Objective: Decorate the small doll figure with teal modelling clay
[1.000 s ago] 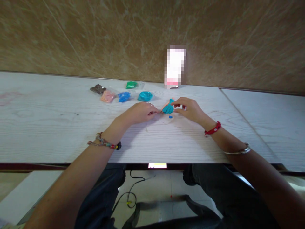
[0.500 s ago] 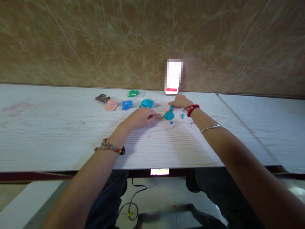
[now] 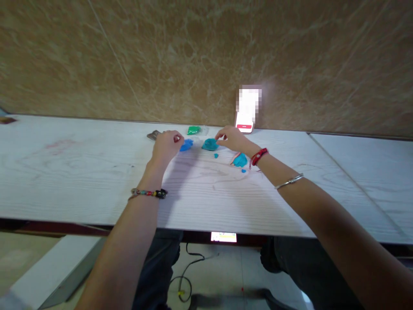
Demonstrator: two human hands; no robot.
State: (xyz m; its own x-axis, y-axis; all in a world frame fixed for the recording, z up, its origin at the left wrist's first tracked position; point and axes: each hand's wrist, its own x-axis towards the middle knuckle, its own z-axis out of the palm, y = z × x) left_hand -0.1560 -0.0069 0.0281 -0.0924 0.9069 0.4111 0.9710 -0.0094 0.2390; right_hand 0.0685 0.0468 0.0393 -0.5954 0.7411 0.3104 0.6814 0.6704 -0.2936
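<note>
My left hand [image 3: 166, 145] lies curled on the white table [image 3: 80, 172] over the row of clay packets, next to a blue clay packet [image 3: 186, 145]; a small reddish bit shows at its fingers. My right hand [image 3: 232, 138] reaches with pinched fingers to the teal clay packet [image 3: 209, 144]. A teal and orange clay figure [image 3: 239, 160] lies on the table beside my right wrist, with small teal crumbs [image 3: 216, 155] near it. A green clay packet [image 3: 194, 130] lies further back. A dark packet [image 3: 154, 135] peeks out behind my left hand.
A phone [image 3: 247, 116] leans upright against the marbled brown wall [image 3: 161, 56] behind the clay. A second table top [image 3: 364, 155] joins on the right. Under the table edge are my legs and a cable on the floor [image 3: 185, 275].
Both hands left the clay figure and moved back to the packets: the left to the blue and pink ones, the right to the teal one. The figure now lies loose on the table.
</note>
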